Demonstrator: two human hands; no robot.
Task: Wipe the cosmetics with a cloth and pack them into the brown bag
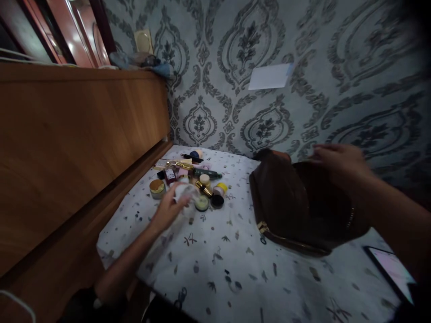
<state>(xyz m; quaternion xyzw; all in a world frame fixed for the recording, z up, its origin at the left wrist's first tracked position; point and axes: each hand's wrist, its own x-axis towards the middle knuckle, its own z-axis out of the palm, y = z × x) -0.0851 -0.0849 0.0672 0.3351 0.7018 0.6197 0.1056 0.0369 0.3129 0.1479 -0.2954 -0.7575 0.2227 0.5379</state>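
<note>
on the cloth-covered counter [242, 262], at left: with left hand [168, 207], pinching a blurred whitish item [186, 191] just beside pale-green jar [202, 204]. at right: with right hand [341, 162], at rim of brown bag [279, 193] (too blurred to tell fingers [326, 150] spread or pressed together). could topple jar by sweeping low; could tip bag by tugging its rim.

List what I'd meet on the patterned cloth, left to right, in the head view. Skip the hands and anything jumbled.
Gold-lidded jar → round container with pale greenish top → round black piece → brown bag → device with lit screen.
</note>
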